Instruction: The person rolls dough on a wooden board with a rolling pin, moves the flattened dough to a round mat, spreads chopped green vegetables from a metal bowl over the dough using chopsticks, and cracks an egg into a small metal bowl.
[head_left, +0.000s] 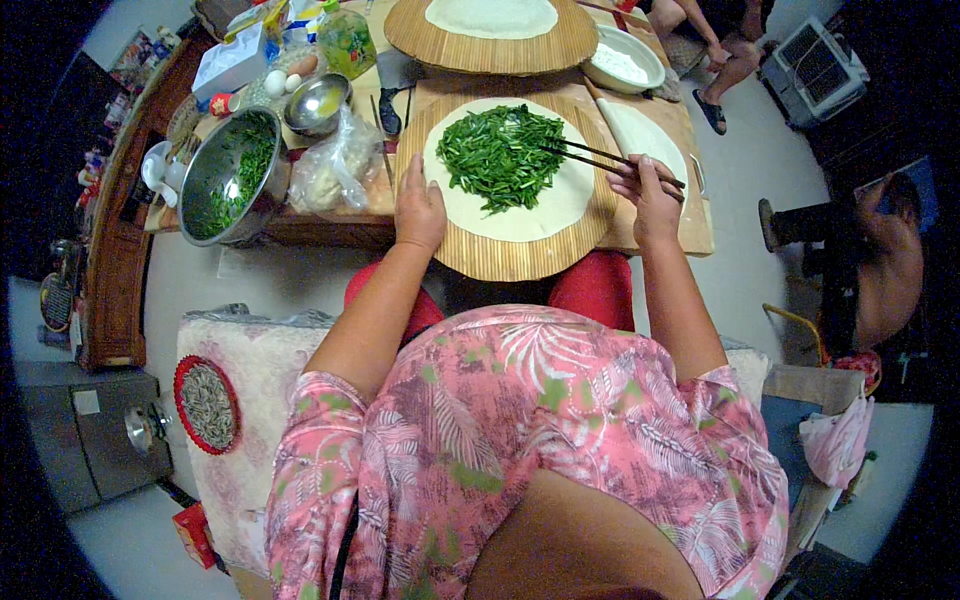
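My right hand (651, 196) holds a pair of dark chopsticks (600, 157). Their tips reach into a heap of chopped green chives (501, 154), which lies on a round sheet of rolled dough (517, 227). Under the dough is a round slatted board (517, 262), its near edge jutting past the table's front. Along the board's left rim rests my left hand (420, 208), fingers extended and thumb apart; whether any fingertips curl beneath the rim is hidden.
Left stand a steel bowl with chopped greens (232, 217), bagged dough (330, 176) and a small metal bowl (300, 112). Behind is another slatted board (480, 56) bearing dough. Right are folded dough (649, 139) and a flour bowl (645, 56). Two other people are on the right.
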